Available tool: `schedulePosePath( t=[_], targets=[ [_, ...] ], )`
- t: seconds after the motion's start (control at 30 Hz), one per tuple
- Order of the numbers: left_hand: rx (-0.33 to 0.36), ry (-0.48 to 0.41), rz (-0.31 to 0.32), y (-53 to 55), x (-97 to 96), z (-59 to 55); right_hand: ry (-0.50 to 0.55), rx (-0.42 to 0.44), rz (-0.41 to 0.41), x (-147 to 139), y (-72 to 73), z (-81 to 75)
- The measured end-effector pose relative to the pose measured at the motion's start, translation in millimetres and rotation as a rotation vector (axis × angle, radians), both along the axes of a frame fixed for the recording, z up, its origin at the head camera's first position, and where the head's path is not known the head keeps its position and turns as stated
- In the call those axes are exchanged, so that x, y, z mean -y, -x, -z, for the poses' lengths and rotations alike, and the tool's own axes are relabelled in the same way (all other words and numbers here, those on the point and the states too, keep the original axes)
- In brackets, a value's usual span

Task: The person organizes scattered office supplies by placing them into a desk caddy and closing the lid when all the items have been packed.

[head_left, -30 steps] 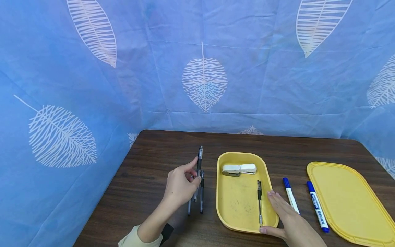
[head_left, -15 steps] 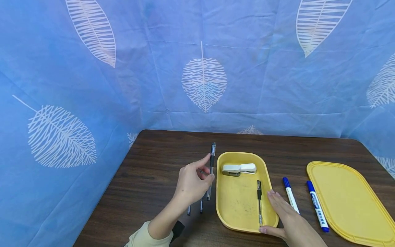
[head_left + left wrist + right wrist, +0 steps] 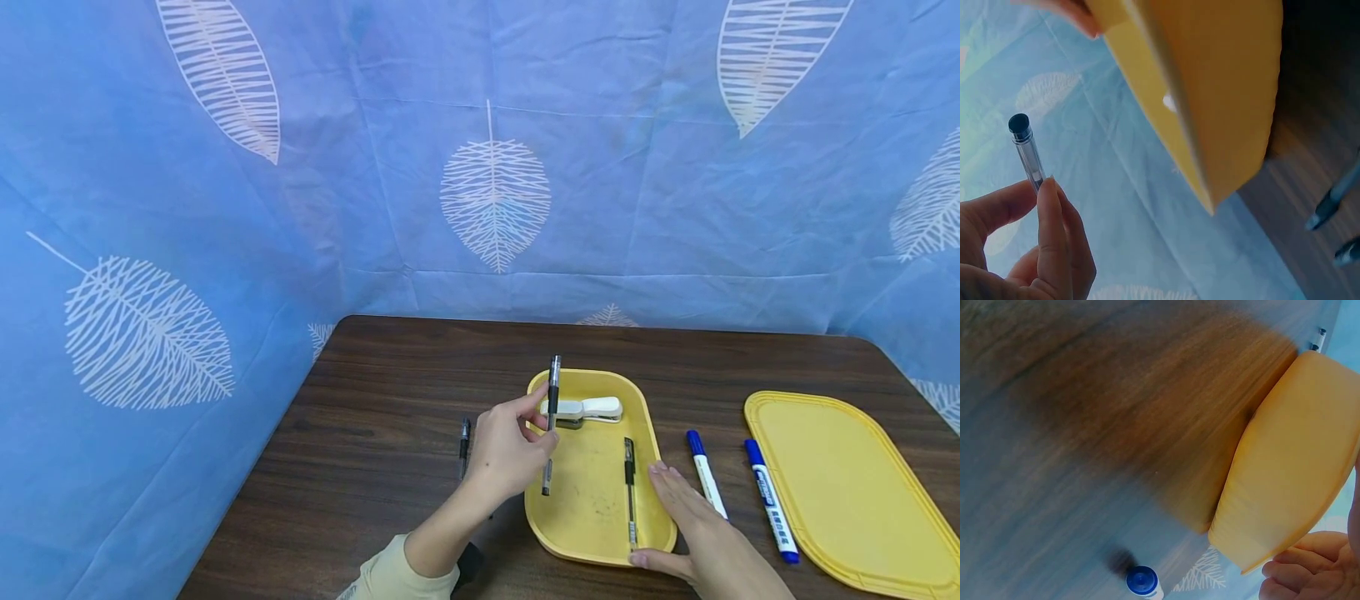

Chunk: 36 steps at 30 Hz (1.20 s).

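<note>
My left hand (image 3: 506, 450) pinches a black-capped gel pen (image 3: 553, 390) between thumb and fingertips. The pen stands nearly upright over the left side of a yellow plastic box (image 3: 581, 517); in the left wrist view one end of the pen (image 3: 1027, 153) sticks out past the fingers. Inside the box lie a white stapler (image 3: 602, 408) at the back and another gel pen (image 3: 630, 479) along the right wall. My right hand (image 3: 701, 521) rests on the box's near right corner, fingers straight along the right rim and thumb at the near rim.
A gel pen (image 3: 464, 446) lies on the dark wooden table behind the left hand, partly hidden by it. Two blue-capped markers (image 3: 707, 477) lie right of the box, beside a yellow lid (image 3: 855, 492). Blue leaf-patterned cloth (image 3: 420, 183) hangs behind the table.
My left hand has carried the gel pen rightward from above the loose pens on the table to over the box's left side. The right hand and the box have stayed put.
</note>
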<state>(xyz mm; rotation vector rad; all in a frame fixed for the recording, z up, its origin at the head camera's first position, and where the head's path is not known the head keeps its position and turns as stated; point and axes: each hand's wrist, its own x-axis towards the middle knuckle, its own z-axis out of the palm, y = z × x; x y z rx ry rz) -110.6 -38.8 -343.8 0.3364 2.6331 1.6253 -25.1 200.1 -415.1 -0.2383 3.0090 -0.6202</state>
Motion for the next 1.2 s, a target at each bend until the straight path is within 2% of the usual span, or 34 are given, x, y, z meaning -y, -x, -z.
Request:
schedulePosePath(
  t=[0.3, 0.77, 0.97, 1.2],
  targets=[
    [0.040, -0.007, 0.010, 1.4, -17.1, 16.5, 0.011, -0.023, -0.023, -2, 0.6, 0.1],
    [0.070, 0.050, -0.028, -1.4, -40.0, 39.7, 0.006, -0.031, -0.022, -2, -0.2, 0.0],
    [0.062, 0.069, -0.051, -1.6, -44.7, 44.9, 0.004, -0.032, -0.021, -1, -0.2, -0.3],
    [0.074, 0.076, -0.049, -1.6, -50.9, 49.8, 0.005, -0.051, -0.021, -2, -0.6, 0.3]
  ],
)
